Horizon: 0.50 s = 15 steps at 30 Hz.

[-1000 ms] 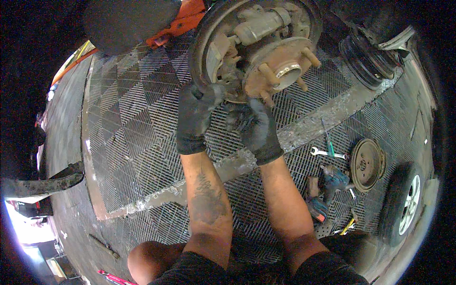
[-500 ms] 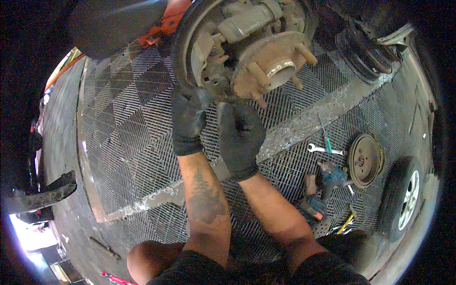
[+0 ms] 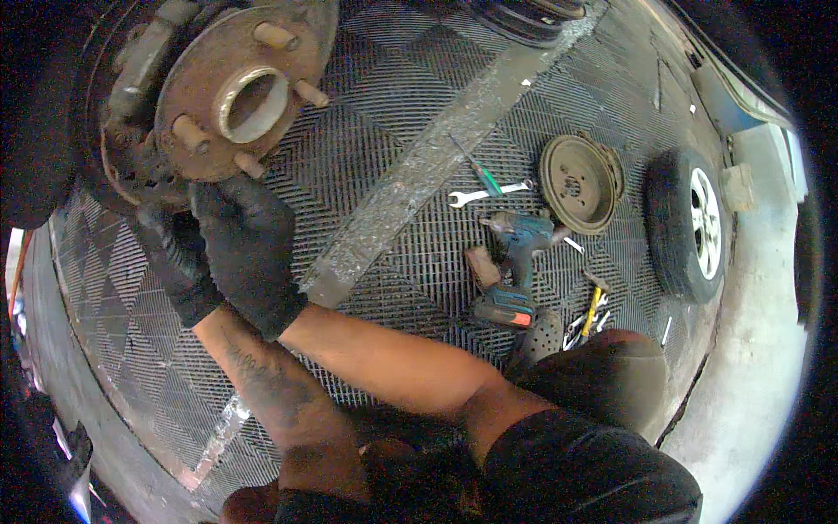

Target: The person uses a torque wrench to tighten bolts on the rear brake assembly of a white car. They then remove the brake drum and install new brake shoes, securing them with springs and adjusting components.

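Note:
A rusty wheel hub [image 3: 196, 96] with several studs fills the upper left, in front of the drum brake's backing plate [image 3: 92, 140]. Both my hands wear black gloves and meet just under the hub, at the lower edge of the brake assembly. My right hand [image 3: 247, 249] has its fingers curled together, their tips against the parts below the hub. Close beside it, partly covered by it, my left hand [image 3: 177, 258] is also closed, its fingertips up at the plate's lower rim. Whatever sits between the fingers is hidden.
On the ribbed floor mat [image 3: 393, 105] lie a green-handled screwdriver [image 3: 491, 181], a wrench [image 3: 487, 195], a cordless impact wrench [image 3: 521, 253], a brake drum [image 3: 559, 188] and a yellow-handled hammer [image 3: 595, 301] among several spanners. A wheel [image 3: 672, 231] stands at the right; a black rim [image 3: 524, 26] is at the top.
My view has swung right, so the hub and both hands now appear further left. The hands stay together at the brake's lower edge, still closed.

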Each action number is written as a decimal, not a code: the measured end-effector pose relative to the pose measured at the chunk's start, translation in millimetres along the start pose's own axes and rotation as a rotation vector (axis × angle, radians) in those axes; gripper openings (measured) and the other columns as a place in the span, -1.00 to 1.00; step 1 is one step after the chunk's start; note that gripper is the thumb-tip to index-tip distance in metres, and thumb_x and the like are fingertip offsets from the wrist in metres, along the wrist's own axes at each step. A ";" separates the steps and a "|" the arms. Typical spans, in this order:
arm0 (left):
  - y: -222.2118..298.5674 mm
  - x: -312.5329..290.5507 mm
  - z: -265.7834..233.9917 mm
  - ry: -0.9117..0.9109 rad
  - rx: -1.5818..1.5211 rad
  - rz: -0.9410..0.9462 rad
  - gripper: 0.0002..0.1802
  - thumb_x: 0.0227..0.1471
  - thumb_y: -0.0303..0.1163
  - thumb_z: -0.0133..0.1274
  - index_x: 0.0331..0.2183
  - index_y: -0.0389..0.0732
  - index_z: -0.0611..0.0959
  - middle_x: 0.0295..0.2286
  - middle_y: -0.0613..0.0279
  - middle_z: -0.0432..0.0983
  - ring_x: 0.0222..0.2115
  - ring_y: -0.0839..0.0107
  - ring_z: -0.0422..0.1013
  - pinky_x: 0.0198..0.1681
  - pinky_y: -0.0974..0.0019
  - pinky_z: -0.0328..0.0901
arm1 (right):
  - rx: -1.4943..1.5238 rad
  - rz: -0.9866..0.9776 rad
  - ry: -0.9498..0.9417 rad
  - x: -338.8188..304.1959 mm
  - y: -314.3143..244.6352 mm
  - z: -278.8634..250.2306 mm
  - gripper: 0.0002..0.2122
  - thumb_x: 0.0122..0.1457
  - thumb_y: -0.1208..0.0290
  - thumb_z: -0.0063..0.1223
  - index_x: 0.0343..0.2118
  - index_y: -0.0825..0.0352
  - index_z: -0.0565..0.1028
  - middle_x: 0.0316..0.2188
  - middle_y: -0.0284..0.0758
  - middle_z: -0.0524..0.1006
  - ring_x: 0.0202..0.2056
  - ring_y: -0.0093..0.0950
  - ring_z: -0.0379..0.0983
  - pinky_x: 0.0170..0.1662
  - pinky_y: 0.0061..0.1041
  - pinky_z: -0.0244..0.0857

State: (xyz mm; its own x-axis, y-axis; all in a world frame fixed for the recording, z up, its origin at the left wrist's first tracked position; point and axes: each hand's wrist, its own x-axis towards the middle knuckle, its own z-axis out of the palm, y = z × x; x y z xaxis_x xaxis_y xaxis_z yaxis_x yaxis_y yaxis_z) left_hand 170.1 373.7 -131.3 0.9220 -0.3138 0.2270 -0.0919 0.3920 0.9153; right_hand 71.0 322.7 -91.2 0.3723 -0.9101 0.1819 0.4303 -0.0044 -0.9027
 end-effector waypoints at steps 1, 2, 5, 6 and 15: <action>0.4 -1.2 -0.7 0.015 -0.059 -0.003 -0.54 0.31 -0.06 -0.01 -0.02 -0.27 0.55 -0.10 0.13 0.52 -0.12 0.29 0.42 -0.02 0.15 0.34 | 0.008 0.077 -0.007 0.8 -1.3 -0.1 -0.85 0.30 0.44 0.13 -0.26 0.44 0.61 -0.40 -0.25 0.65 -0.35 -0.54 0.52 -0.22 -0.41 0.42; 1.1 -1.3 -2.2 0.008 -0.124 -0.011 -0.54 0.33 -0.06 -0.02 0.00 -0.26 0.55 -0.08 0.12 0.52 -0.10 0.28 0.42 0.00 0.14 0.34 | 0.076 -0.009 -0.029 3.9 -2.7 -1.2 -0.85 0.30 0.44 0.12 -0.24 0.44 0.60 -0.40 -0.23 0.65 -0.34 -0.53 0.53 -0.21 -0.40 0.43; 1.4 3.2 -10.2 -0.163 -0.093 0.041 -0.54 0.37 -0.09 -0.08 0.06 -0.26 0.52 0.01 0.08 0.50 -0.02 0.26 0.41 0.07 0.12 0.33 | 0.194 -0.021 -0.010 1.6 -14.9 -1.1 -0.85 0.30 0.45 0.11 -0.24 0.45 0.60 -0.40 -0.19 0.65 -0.34 -0.50 0.55 -0.21 -0.38 0.43; 0.8 5.8 -14.2 -0.211 0.082 0.106 -0.56 0.38 -0.11 -0.09 0.06 -0.26 0.53 0.01 0.08 0.50 -0.03 0.26 0.42 0.06 0.12 0.33 | 0.128 -0.008 0.019 -2.0 -19.6 0.8 -0.85 0.30 0.46 0.11 -0.24 0.46 0.60 -0.40 -0.18 0.65 -0.34 -0.48 0.56 -0.22 -0.37 0.43; -45.9 17.7 -57.2 -0.146 0.635 0.423 -0.69 0.38 -0.34 -0.09 0.04 -0.27 0.53 0.00 0.12 0.51 -0.05 0.31 0.40 0.05 0.19 0.35 | -0.464 -0.411 -0.738 61.7 -5.5 -107.5 -0.62 0.25 0.27 0.15 0.05 0.37 0.50 -0.19 -0.05 0.58 -0.19 -0.10 0.54 -0.04 -0.16 0.42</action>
State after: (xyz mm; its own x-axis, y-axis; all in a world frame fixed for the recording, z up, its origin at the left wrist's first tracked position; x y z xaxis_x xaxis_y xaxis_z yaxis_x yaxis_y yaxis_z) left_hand 212.2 399.6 -188.4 0.7057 -0.3755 0.6009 -0.6636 -0.0530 0.7462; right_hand 3.2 222.0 -116.9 0.7564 -0.3120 0.5749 0.3331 -0.5726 -0.7491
